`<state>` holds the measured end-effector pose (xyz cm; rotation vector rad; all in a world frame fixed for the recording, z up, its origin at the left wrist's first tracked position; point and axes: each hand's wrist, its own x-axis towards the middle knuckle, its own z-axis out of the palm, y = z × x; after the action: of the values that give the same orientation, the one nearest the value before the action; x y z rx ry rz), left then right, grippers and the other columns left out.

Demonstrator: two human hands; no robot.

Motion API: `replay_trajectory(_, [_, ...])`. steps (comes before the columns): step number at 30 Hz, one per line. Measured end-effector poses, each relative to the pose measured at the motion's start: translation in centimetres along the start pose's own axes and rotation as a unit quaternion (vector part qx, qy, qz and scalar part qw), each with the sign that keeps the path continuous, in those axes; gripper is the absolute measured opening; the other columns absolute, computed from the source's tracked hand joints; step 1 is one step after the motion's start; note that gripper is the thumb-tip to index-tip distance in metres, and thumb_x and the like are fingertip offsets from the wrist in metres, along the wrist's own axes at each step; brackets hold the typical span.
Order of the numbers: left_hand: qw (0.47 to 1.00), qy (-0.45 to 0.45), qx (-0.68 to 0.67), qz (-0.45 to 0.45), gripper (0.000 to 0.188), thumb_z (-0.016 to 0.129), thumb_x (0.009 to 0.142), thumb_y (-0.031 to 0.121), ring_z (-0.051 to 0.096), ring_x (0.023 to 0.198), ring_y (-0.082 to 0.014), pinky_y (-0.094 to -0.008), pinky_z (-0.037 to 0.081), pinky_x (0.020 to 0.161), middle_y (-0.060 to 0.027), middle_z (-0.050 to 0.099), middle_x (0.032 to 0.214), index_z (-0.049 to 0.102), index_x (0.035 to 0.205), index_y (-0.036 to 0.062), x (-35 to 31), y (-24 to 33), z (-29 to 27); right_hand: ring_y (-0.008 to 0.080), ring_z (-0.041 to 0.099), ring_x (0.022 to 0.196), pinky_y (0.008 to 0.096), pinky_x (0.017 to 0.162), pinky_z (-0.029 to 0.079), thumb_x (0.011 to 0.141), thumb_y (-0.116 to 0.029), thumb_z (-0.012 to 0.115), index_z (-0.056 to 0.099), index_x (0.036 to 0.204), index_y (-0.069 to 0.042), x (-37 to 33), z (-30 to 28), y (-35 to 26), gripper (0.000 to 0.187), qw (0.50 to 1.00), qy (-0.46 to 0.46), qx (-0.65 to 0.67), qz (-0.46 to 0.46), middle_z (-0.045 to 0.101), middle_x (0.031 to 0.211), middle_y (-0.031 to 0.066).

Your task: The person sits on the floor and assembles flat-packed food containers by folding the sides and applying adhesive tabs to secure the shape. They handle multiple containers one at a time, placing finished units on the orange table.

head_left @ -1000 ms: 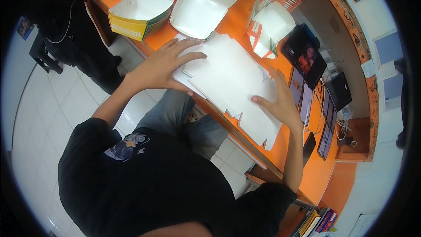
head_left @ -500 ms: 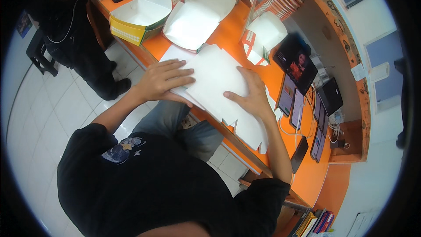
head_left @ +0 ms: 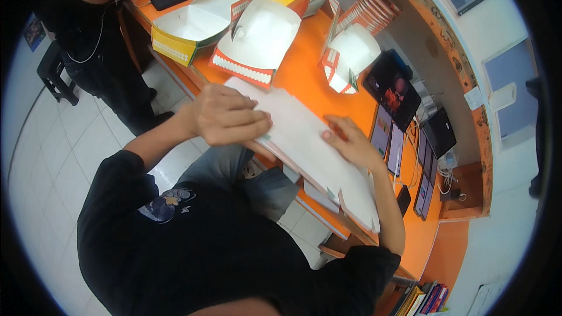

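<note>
1. an orange table [head_left: 310, 76] runs diagonally across the frame, its near edge in front of a person in a black t-shirt [head_left: 199, 251] and blue jeans [head_left: 234, 175].

2. at left, a co-worker in dark trousers [head_left: 111, 85] stands beside the table's far end, a white cable hanging at the side; a black stool [head_left: 55, 76] stands behind.

3. a stack of white die-cut cardboard sheets [head_left: 301, 149] lies slantwise at the table's near edge, between the person's two hands, its notched end beside the right forearm.

4. beyond it sit open cardboard food boxes with white insides: one yellow and green [head_left: 172, 47], one with red-and-white trim [head_left: 263, 35] and, farther right, a smaller red-trimmed carton [head_left: 355, 47].

5. a row of folded red-and-white cartons [head_left: 372, 11] leans behind the smaller one.

6. a dark tablet [head_left: 392, 88] with a lit screen stands at the right, smartphones [head_left: 381, 129] lying just beside it.

7. the left hand [head_left: 231, 116] holds the stack near its upper left end, fingers curled over the top sheet.

8. the right hand [head_left: 354, 143] touches the far edge, thumb and fingers close together; whether it pinches or merely steadies the cardboard cannot be told.
</note>
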<state>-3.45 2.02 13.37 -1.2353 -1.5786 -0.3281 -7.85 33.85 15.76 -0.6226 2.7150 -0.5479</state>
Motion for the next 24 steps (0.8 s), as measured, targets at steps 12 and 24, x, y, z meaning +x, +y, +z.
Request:
replay_trajectory(12, [0.978, 0.185, -0.077, -0.065, 0.04, 0.082, 0.058, 0.043, 0.042, 0.041, -0.0056, -0.0187, 0.028, 0.037, 0.006, 0.048, 0.056, 0.06, 0.066, 0.0111, 6.1, 0.0, 3.3, 0.0133, 0.055, 0.083, 0.0286, 0.079, 0.045, 0.094, -0.043, 0.048, 0.051, 0.117, -0.002, -5.5, 1.4, -1.6, 0.046, 0.928, -0.163, 0.334, 0.039, 0.058, 0.096, 0.0049])
replay_trajectory(24, [0.942, 0.188, -0.248, 0.123, 0.018, 0.076, 0.065, 0.018, 0.047, 0.043, -0.01, -0.0219, 0.03, 0.038, -0.002, 0.056, 0.061, 0.065, 0.07, 0.0054, 13.4, -4.4, 2.0, 0.0131, 0.056, 0.099, 0.0284, 0.086, 0.048, 0.08, -0.051, 0.064, 0.04, 0.128, 0.0, -10.1, 6.8, -2.6, 0.074, 0.76, -0.023, 0.641, 0.107, 0.057, 0.112, 0.0059])
